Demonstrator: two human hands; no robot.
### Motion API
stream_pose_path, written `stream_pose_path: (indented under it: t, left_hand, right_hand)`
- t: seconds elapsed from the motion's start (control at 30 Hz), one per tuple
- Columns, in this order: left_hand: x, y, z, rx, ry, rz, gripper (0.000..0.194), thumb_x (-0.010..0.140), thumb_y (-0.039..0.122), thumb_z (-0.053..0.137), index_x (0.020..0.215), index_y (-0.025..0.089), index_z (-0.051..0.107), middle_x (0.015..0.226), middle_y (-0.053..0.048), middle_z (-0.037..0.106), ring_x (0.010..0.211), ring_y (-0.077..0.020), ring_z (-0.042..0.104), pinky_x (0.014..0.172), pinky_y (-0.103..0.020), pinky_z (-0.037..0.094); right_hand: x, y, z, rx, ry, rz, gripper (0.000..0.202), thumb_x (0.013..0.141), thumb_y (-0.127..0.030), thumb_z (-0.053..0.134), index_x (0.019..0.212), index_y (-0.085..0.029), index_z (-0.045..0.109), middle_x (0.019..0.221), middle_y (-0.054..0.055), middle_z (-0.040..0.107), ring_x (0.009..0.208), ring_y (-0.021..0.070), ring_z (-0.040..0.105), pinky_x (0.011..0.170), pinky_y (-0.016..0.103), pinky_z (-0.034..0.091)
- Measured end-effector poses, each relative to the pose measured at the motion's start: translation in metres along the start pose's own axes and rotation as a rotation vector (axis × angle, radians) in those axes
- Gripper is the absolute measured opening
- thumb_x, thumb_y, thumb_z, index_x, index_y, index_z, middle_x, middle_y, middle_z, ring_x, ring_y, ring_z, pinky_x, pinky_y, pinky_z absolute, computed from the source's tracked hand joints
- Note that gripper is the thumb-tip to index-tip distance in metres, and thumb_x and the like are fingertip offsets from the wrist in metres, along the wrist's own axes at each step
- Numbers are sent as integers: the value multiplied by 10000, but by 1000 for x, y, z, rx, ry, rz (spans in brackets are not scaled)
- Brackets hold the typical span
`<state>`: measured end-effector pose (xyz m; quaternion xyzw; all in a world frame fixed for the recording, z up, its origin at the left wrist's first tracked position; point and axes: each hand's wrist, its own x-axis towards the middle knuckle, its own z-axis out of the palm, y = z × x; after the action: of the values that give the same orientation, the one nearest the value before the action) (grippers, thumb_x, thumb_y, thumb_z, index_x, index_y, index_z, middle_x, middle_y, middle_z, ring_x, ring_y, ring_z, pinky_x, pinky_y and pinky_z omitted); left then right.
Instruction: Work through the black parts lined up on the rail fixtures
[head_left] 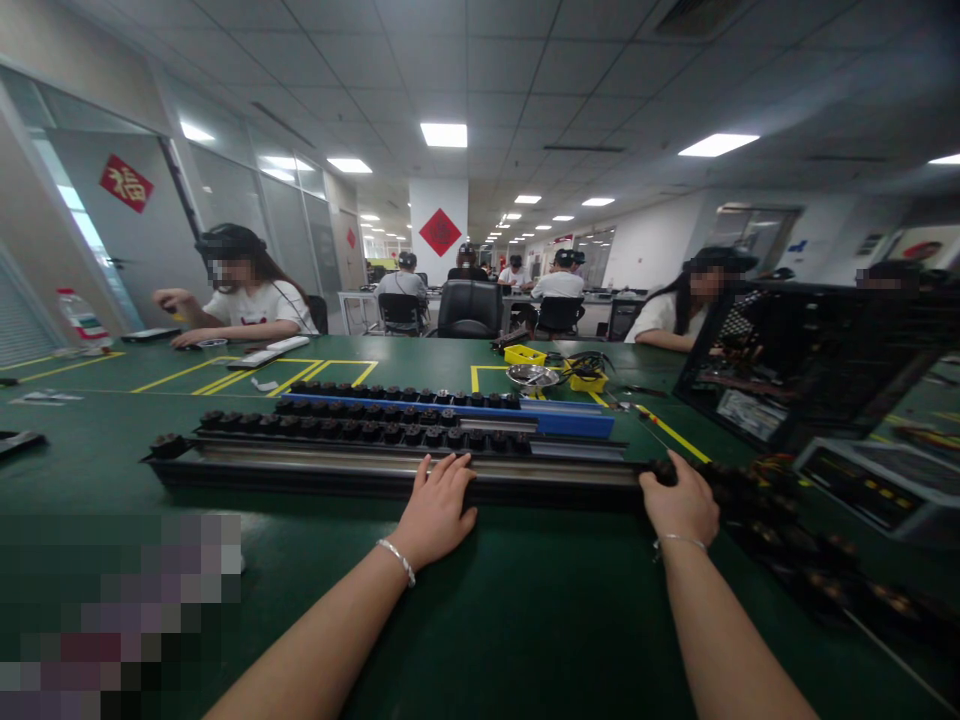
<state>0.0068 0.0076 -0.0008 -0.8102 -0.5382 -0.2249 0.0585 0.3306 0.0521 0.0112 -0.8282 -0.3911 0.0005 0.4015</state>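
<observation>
A long black rail (315,476) with a pale metal channel lies across the green table in front of me. My left hand (439,508) rests on its near edge at mid-length, fingers stretched out. At the rail's right end, my right hand (682,503) has its thumb and fingers curled around something dark, mostly hidden by the hand. One black round part (169,446) sits at the rail's left end. Just behind, several black round parts (375,432) stand in rows along other rails, one of them a blue rail (577,425).
More dark parts (832,560) lie to the right, beside a metal box (885,490) and an open black computer case (757,350). Behind the rails are a steel bowl (532,375) and yellow bins (525,355). People sit across the table at left (255,300) and right (675,310).
</observation>
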Motion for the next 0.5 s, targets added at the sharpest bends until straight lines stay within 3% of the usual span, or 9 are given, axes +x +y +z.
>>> stream_pose_path:
  t: [0.2, 0.5]
  left_hand:
    - [0, 1, 0, 4, 2, -2, 399, 760, 288, 544, 1149, 232, 472, 1384, -55, 438, 1310, -243, 313, 1111, -510, 96]
    - [0, 1, 0, 7, 10, -1, 389, 764, 283, 538, 1144, 228, 474, 1385, -51, 439, 1308, -242, 317, 1111, -512, 96]
  right_hand:
    - [9, 9, 6, -2, -8, -56, 566, 728, -408, 474, 1275, -264, 502, 1190, 81, 542, 1062, 278, 491, 891, 403, 402]
    - [7, 7, 3, 42, 21, -16, 593, 717, -388, 510, 1285, -218, 492, 1219, 114, 514, 1074, 291, 497, 926, 419, 403]
